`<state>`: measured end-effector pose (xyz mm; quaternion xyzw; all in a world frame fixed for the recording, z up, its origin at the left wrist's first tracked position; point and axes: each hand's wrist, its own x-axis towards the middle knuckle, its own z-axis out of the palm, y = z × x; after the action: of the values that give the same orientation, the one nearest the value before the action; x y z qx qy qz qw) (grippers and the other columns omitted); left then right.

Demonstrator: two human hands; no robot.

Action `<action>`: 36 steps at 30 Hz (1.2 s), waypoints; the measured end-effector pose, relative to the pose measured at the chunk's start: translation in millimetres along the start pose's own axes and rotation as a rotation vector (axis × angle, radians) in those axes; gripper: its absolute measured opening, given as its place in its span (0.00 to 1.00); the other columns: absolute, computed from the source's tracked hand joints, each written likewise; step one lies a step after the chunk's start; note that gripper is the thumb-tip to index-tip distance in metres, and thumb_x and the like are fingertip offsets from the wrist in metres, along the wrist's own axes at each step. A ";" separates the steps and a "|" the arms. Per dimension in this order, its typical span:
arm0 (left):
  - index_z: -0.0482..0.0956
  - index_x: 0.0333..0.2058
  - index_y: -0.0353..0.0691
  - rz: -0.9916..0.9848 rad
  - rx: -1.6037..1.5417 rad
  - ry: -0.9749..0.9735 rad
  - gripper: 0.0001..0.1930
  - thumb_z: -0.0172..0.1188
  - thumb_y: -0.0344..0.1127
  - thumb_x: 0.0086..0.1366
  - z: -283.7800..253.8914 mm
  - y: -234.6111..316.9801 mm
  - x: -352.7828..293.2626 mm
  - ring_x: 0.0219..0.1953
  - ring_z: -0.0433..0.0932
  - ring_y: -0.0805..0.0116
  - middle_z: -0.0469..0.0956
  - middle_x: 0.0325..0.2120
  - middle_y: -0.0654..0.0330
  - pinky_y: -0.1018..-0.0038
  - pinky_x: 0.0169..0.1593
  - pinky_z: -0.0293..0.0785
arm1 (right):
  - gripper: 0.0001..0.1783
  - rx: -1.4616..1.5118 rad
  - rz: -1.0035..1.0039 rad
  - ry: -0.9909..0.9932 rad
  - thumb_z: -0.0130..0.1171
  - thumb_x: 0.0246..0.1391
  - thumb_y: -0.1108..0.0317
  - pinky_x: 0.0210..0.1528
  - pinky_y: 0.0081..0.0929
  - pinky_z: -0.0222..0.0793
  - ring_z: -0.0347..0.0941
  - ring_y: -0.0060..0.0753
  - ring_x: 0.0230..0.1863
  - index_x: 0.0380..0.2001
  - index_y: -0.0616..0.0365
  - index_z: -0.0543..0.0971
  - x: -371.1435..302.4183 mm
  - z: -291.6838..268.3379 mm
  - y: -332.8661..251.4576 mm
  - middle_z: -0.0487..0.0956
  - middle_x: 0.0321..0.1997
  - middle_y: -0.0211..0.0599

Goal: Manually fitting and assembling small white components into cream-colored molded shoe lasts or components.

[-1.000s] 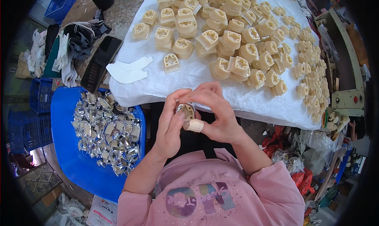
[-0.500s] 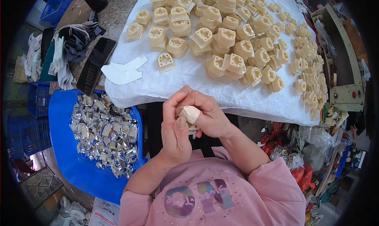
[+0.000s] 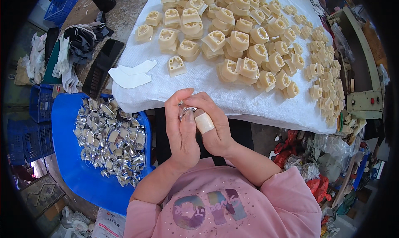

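Observation:
Both of my hands meet just in front of the table's near edge. My left hand (image 3: 179, 132) is closed round a small part with a shiny silver curved edge (image 3: 188, 109), its thumb pressing on it. From the other side my right hand (image 3: 220, 130) wraps the same part, fingertips near the left ones. White tape (image 3: 204, 123) covers the right thumb. Most of the part is hidden by fingers. Ahead lie many cream plastic parts (image 3: 176, 66) with holes in their faces, heaped on a white woven cloth (image 3: 162, 88).
At the left stands a blue bin (image 3: 66, 155) of silver-and-cream pieces (image 3: 112, 138). White cut sheets (image 3: 132, 74) lie on the cloth's left corner beside a black tray-like object (image 3: 102, 67). Gloves (image 3: 64, 57) lie beyond. A metal frame (image 3: 365, 94) and plastic bags (image 3: 332, 144) are at right.
My hands have turned the held part, and its silver curved edge now shows between the thumbs. The left fingers have straightened somewhat. The view has shifted slightly.

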<state>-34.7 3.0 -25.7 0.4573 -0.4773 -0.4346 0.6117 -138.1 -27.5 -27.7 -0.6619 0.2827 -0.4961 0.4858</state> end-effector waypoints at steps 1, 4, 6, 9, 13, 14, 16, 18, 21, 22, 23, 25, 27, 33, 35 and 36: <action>0.53 0.61 0.38 0.000 -0.002 0.000 0.24 0.39 0.40 0.70 -1.3 -2.7 0.0 0.42 0.69 0.75 0.68 0.43 0.58 0.77 0.47 0.65 | 0.19 -0.065 -0.006 0.008 0.44 0.59 0.69 0.50 0.31 0.61 0.69 0.37 0.41 0.53 0.60 0.69 0.2 -1.3 0.6 0.71 0.40 0.40; 0.48 0.64 0.42 -0.083 -0.067 -0.086 0.30 0.41 0.51 0.70 -6.6 -2.1 2.1 0.42 0.70 0.74 0.69 0.43 0.58 0.76 0.46 0.67 | 0.19 0.044 0.276 -0.001 0.44 0.60 0.68 0.43 0.28 0.64 0.70 0.33 0.37 0.53 0.60 0.69 8.0 -4.4 -7.3 0.71 0.38 0.40; 0.41 0.66 0.44 -0.276 -0.580 -0.114 0.38 0.38 0.61 0.68 -9.0 6.0 7.0 0.41 0.71 0.72 0.71 0.43 0.58 0.76 0.42 0.69 | 0.19 0.152 0.395 -0.015 0.43 0.61 0.67 0.38 0.28 0.66 0.69 0.29 0.35 0.53 0.60 0.69 7.6 -8.1 -9.9 0.70 0.36 0.39; 0.38 0.67 0.43 -0.245 -0.473 -0.182 0.40 0.33 0.65 0.67 -18.2 6.5 11.2 0.37 0.71 0.72 0.73 0.42 0.57 0.78 0.39 0.68 | 0.17 0.175 0.526 0.061 0.52 0.59 0.64 0.35 0.32 0.68 0.70 0.32 0.32 0.49 0.60 0.72 16.8 -14.9 -22.8 0.69 0.32 0.38; 0.37 0.66 0.37 -0.055 0.228 -0.265 0.42 0.29 0.66 0.67 -18.9 14.5 9.7 0.34 0.69 0.72 0.72 0.44 0.54 0.80 0.38 0.66 | 0.14 -0.649 0.028 -0.141 0.62 0.48 0.65 0.31 0.33 0.67 0.71 0.40 0.27 0.36 0.61 0.75 27.5 -31.6 -21.7 0.70 0.27 0.41; 0.37 0.66 0.37 -0.051 0.231 -0.262 0.42 0.29 0.66 0.67 -19.0 12.7 10.3 0.34 0.69 0.72 0.72 0.44 0.54 0.80 0.38 0.66 | 0.14 -0.647 0.023 -0.142 0.62 0.48 0.65 0.31 0.33 0.67 0.71 0.40 0.27 0.36 0.61 0.75 28.4 -30.9 -22.6 0.70 0.27 0.41; 0.45 0.63 0.30 0.264 0.171 -0.216 0.37 0.51 0.45 0.65 -19.8 6.7 11.5 0.37 0.77 0.65 0.73 0.38 0.50 0.74 0.41 0.73 | 0.13 -0.432 0.159 -0.218 0.60 0.50 0.65 0.32 0.34 0.67 0.72 0.40 0.29 0.36 0.62 0.75 30.1 -30.5 -24.4 0.72 0.28 0.41; 0.53 0.60 0.31 0.120 0.121 -0.147 0.32 0.55 0.39 0.63 -14.9 8.2 7.8 0.36 0.76 0.67 0.73 0.37 0.52 0.75 0.40 0.73 | 0.12 -0.359 0.118 -0.185 0.58 0.51 0.65 0.32 0.33 0.67 0.72 0.41 0.30 0.36 0.62 0.75 27.0 -32.3 -24.5 0.72 0.29 0.42; 0.61 0.56 0.32 -0.142 0.106 -0.147 0.28 0.59 0.28 0.58 -22.4 20.0 9.7 0.40 0.74 0.70 0.71 0.40 0.54 0.75 0.44 0.71 | 0.13 -0.273 0.063 -0.103 0.54 0.57 0.62 0.33 0.28 0.66 0.70 0.34 0.29 0.37 0.63 0.75 20.6 -34.3 -16.7 0.72 0.29 0.38; 0.62 0.55 0.31 -0.262 0.145 -0.211 0.28 0.60 0.23 0.56 -28.2 23.1 11.6 0.44 0.72 0.71 0.69 0.45 0.54 0.74 0.49 0.69 | 0.13 -0.279 0.061 -0.097 0.54 0.57 0.62 0.33 0.28 0.66 0.70 0.34 0.29 0.37 0.63 0.75 21.3 -35.6 -17.1 0.72 0.29 0.38; 0.66 0.51 0.33 -0.218 0.221 -0.208 0.27 0.60 0.18 0.50 -32.9 22.2 11.7 0.41 0.73 0.73 0.70 0.41 0.57 0.77 0.45 0.71 | 0.14 -0.017 0.237 -0.099 0.53 0.59 0.60 0.33 0.26 0.66 0.69 0.30 0.29 0.37 0.63 0.75 21.5 -35.6 -16.1 0.72 0.28 0.35; 0.69 0.49 0.34 -0.089 0.325 -0.234 0.26 0.60 0.17 0.48 -34.9 28.2 15.3 0.39 0.73 0.73 0.70 0.39 0.58 0.79 0.41 0.71 | 0.16 0.434 0.507 -0.123 0.51 0.62 0.59 0.34 0.22 0.65 0.66 0.18 0.31 0.35 0.63 0.75 23.9 -40.3 -11.6 0.71 0.28 0.27; 0.73 0.45 0.35 0.073 0.443 -0.216 0.25 0.61 0.15 0.44 -31.8 35.4 18.1 0.32 0.72 0.74 0.70 0.34 0.60 0.81 0.33 0.70 | 0.14 0.432 0.484 -0.177 0.51 0.62 0.60 0.32 0.21 0.64 0.66 0.19 0.29 0.33 0.62 0.75 27.2 -44.5 0.3 0.71 0.28 0.27; 0.73 0.46 0.35 0.144 0.507 -0.234 0.26 0.63 0.15 0.44 -29.0 35.4 15.8 0.29 0.71 0.74 0.70 0.33 0.59 0.81 0.30 0.68 | 0.08 -0.066 0.193 -0.251 0.52 0.58 0.66 0.25 0.24 0.65 0.67 0.20 0.25 0.31 0.60 0.75 26.6 -44.3 -6.4 0.74 0.28 0.27; 0.73 0.44 0.36 0.148 0.531 -0.193 0.25 0.65 0.17 0.43 -26.4 31.1 16.8 0.29 0.71 0.74 0.71 0.32 0.60 0.81 0.29 0.68 | 0.07 -0.318 0.044 -0.205 0.52 0.57 0.67 0.24 0.26 0.65 0.68 0.19 0.25 0.30 0.59 0.75 25.2 -37.1 -7.2 0.75 0.28 0.27; 0.73 0.42 0.36 0.151 0.552 -0.152 0.24 0.67 0.19 0.42 -25.2 28.9 17.6 0.28 0.72 0.75 0.72 0.31 0.60 0.81 0.28 0.68 | 0.08 -0.325 0.126 -0.148 0.52 0.58 0.67 0.27 0.25 0.67 0.70 0.19 0.28 0.31 0.59 0.75 24.3 -32.7 -8.8 0.76 0.29 0.27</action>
<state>-4.3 -4.5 2.5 0.5357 -0.6545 -0.2747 0.4573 -161.0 -56.9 -9.1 -0.7473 0.3633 -0.3625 0.4220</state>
